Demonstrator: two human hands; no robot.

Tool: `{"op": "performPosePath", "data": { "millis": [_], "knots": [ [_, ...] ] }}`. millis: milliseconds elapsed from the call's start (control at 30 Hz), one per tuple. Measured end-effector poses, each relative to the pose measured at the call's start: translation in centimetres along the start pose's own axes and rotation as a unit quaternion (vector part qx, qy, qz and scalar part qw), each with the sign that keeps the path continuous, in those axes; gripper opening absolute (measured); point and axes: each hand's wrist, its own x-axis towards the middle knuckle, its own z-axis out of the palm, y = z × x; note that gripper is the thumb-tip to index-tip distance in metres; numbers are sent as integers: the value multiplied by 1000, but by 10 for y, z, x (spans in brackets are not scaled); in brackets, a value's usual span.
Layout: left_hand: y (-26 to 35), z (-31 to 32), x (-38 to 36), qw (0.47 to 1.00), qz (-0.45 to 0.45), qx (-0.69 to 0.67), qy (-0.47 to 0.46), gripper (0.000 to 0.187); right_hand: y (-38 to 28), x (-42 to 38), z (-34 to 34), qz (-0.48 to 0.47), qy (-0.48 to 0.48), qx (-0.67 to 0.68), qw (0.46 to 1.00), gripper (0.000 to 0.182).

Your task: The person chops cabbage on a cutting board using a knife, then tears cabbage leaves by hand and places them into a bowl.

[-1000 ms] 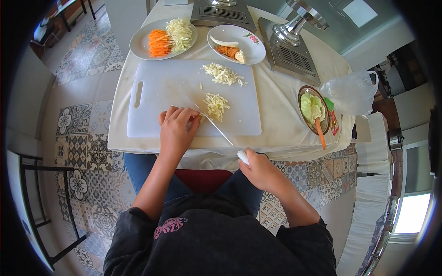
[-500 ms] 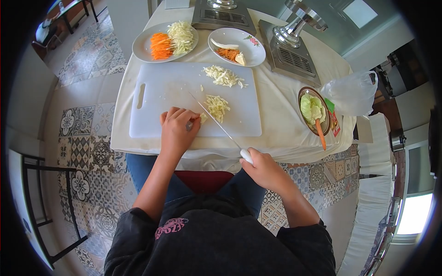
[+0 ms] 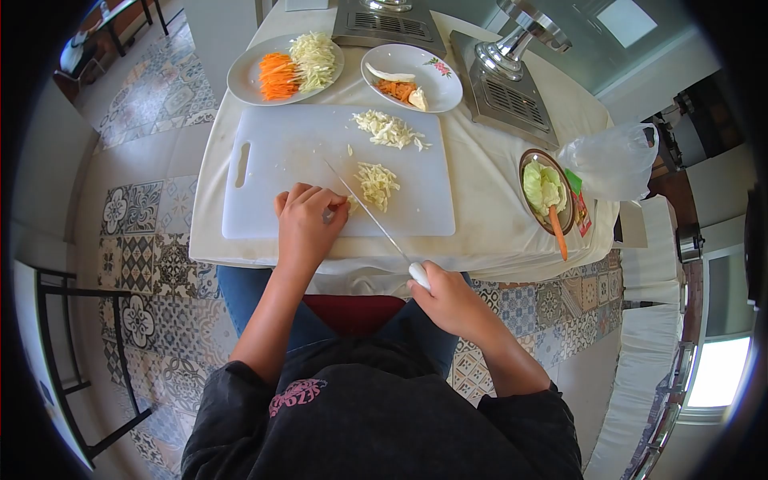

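My right hand is wrapped around the white handle of a knife, whose blade slants up and left over the cutting board. At the board's near edge my left hand has its fingers curled down on a small pale piece of cabbage, mostly hidden by the fingers and beside the blade. Just right of the blade lies a small pile of cut cabbage. A second heap of chopped cabbage sits farther up the white board.
Behind the board stand a plate of shredded carrot and cabbage and a flowered bowl with scraps. To the right are a brown-rimmed bowl with cabbage leaf and carrot, a plastic bag and metal burners.
The knife and my right hand have shifted slightly left. My left hand stays curled in nearly the same place, and the cabbage piles look unchanged.
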Motion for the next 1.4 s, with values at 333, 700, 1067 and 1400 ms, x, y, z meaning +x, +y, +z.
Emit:
{"op": "performPosePath", "data": {
  "millis": [333,700,1067,1400],
  "knots": [
    [-1,1,0,1000,-1,-2,3,8,-5,-1,4,9,-13,-8,1000,30],
    [1,1,0,1000,3,2,10,9,-3,5,-1,14,-13,-38,999,28],
    [-2,3,-2,1000,9,-11,5,9,-2,8,3,21,-18,-33,999,29],
    [-2,2,-3,1000,3,-15,10,11,-7,17,-2,13,-23,-36,999,29]
  ]
}}
